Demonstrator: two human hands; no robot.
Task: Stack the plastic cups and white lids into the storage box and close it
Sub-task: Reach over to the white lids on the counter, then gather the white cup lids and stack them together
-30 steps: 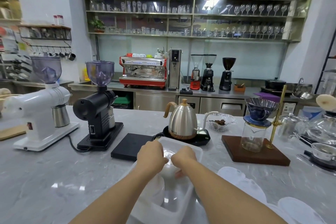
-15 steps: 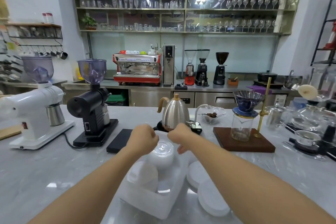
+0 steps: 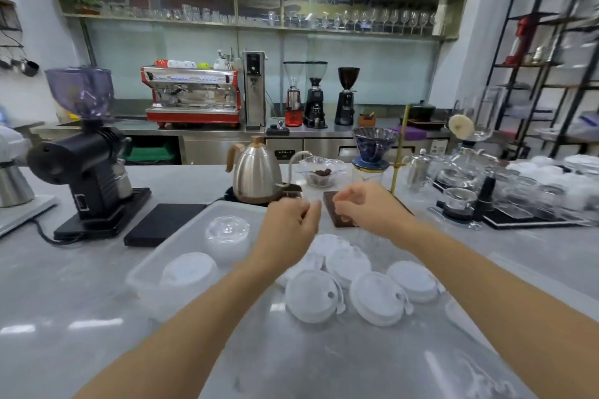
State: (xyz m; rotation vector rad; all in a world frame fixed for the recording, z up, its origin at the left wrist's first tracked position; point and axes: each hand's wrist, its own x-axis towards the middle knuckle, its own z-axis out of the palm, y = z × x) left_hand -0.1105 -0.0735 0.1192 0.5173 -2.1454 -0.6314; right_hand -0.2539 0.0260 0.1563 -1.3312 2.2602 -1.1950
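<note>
- Head view: translucent plastic storage box holds stacked clear cups; box not closed.
- Round white lids wait on the grey surface.
- Left hand and right hand: fingers curled; whether they grasp anything, cannot tell.

Both your bare forearms reach in from the near edge and converge toward the middle. Your left hand is raised with its back toward you, fingers curled inward, thumb and fingertips pinched near each other. Your right hand sits just to the right of it and slightly farther, fingers loosely curled, palm turned left. The two hands are close but apart. Motion blur hides whether either grip holds anything.
</note>
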